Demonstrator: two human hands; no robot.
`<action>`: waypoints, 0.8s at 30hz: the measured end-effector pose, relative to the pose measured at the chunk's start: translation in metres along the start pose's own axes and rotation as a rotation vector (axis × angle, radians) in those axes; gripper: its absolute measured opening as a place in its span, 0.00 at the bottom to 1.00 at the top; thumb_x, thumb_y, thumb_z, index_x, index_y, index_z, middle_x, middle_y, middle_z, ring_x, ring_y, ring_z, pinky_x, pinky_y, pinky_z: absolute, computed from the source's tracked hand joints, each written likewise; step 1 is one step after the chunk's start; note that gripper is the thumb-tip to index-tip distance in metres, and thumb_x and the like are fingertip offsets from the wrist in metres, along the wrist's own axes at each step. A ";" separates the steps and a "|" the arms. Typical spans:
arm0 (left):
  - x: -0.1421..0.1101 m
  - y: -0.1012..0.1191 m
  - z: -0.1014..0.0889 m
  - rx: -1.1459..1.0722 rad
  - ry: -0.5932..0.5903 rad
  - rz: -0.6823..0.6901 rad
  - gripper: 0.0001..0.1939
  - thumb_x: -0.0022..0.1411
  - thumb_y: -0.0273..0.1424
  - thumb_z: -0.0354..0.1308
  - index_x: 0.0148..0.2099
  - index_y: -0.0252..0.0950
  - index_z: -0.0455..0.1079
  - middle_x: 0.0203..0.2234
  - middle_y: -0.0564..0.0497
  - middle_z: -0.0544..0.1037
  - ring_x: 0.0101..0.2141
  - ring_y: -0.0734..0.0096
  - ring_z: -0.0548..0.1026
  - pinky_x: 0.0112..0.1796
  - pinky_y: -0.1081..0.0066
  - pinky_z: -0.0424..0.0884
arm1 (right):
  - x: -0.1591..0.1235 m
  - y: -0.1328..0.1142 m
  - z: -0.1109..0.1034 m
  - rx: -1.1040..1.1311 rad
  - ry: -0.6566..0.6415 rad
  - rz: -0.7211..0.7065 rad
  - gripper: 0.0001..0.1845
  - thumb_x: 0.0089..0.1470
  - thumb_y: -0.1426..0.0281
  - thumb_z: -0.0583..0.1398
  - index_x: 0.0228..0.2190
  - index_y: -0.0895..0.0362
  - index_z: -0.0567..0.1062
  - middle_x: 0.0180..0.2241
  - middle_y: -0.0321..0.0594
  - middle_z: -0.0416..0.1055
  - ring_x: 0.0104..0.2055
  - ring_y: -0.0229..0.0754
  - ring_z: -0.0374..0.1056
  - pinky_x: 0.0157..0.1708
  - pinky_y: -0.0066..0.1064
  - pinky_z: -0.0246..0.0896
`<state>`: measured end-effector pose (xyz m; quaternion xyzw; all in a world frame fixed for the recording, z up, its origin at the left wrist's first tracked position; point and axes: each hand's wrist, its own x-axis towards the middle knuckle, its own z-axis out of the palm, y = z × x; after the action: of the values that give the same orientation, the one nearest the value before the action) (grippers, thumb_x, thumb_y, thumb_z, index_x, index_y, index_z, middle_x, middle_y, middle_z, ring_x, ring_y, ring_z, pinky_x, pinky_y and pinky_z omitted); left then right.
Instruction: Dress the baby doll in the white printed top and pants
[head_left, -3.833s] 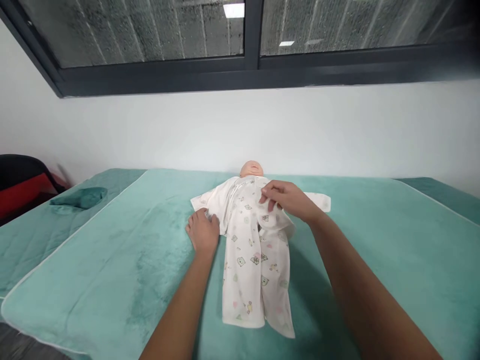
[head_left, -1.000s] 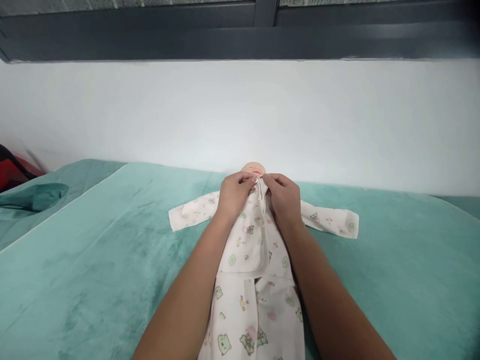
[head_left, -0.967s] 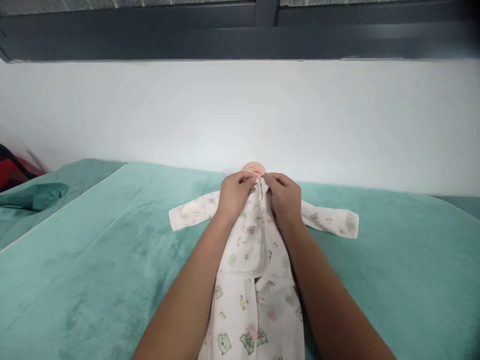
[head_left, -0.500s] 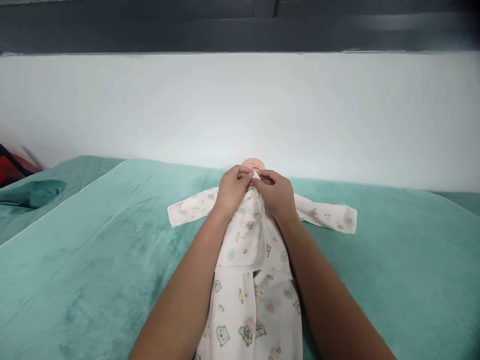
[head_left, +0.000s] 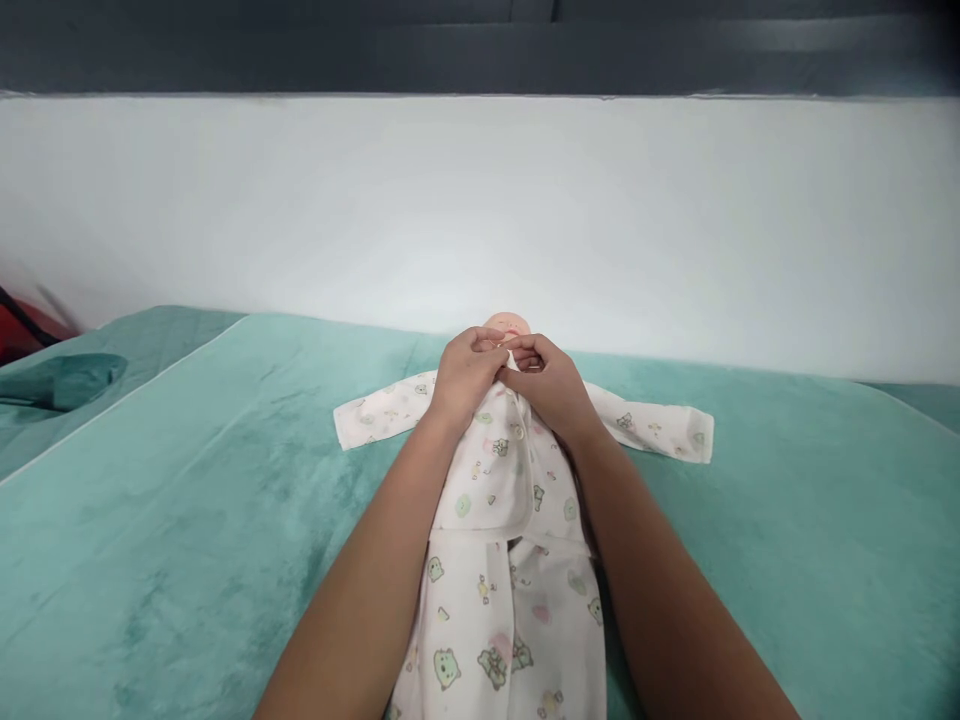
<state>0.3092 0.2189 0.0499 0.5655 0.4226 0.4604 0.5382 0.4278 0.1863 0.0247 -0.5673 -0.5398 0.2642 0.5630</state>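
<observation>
A baby doll (head_left: 508, 325) lies on its back on a teal blanket (head_left: 187, 500), head toward the wall. It wears a white printed sleepsuit (head_left: 499, 560) with its sleeves spread out to both sides. My left hand (head_left: 465, 378) and my right hand (head_left: 545, 385) meet at the suit's collar, just below the doll's chin. The fingers of both hands are pinched on the two front edges of the fabric there. Both forearms lie along the doll's body and hide parts of the suit.
A white wall (head_left: 480, 220) rises right behind the doll's head, under a dark window frame (head_left: 480, 45). A crumpled dark green cloth (head_left: 60, 380) lies at the far left, with something red (head_left: 19, 335) behind it.
Earlier my left hand lay by the suit's sleeve and my right hand held the chest fabric. Both hands have since come to the collar, and in the last second they closed tighter together.
</observation>
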 end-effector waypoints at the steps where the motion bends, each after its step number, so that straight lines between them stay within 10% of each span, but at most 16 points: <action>1: 0.000 0.000 0.000 -0.023 -0.006 0.000 0.15 0.45 0.22 0.56 0.38 0.35 0.71 0.19 0.58 0.65 0.21 0.78 0.62 0.24 0.76 0.58 | 0.001 0.001 0.000 0.021 -0.002 0.019 0.20 0.40 0.65 0.66 0.39 0.55 0.75 0.38 0.37 0.70 0.38 0.40 0.65 0.43 0.36 0.62; 24: 0.003 -0.006 0.000 -0.037 -0.002 -0.011 0.11 0.48 0.20 0.55 0.34 0.34 0.73 0.25 0.53 0.73 0.26 0.77 0.68 0.31 0.74 0.66 | 0.001 0.004 -0.003 0.027 0.007 0.125 0.18 0.40 0.68 0.65 0.37 0.55 0.72 0.38 0.38 0.69 0.39 0.41 0.67 0.43 0.36 0.64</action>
<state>0.3098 0.2222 0.0441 0.5537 0.4166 0.4644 0.5516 0.4318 0.1874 0.0220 -0.5932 -0.4979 0.3041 0.5548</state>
